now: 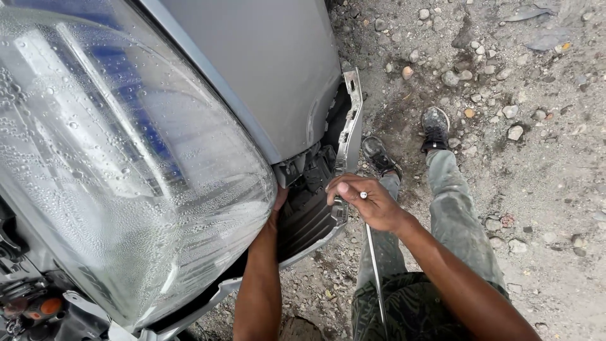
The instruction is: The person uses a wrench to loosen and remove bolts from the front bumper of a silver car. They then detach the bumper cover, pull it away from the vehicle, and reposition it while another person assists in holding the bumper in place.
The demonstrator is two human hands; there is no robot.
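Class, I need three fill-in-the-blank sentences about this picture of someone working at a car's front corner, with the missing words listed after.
1. The headlight lens is covered in water ____.
2. The right hand holds a small ____ between its fingers.
3. The left hand reaches ____ the headlight.
4. The ground is dirt strewn with ____.

Missing words: droplets; screw; behind; stones

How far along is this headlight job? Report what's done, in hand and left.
Done: the bumper corner hangs loose, baring the black bracket. In hand: the left hand reaches behind the headlight; the right hand holds a thin metal tool. Left: the headlight still sits in place.
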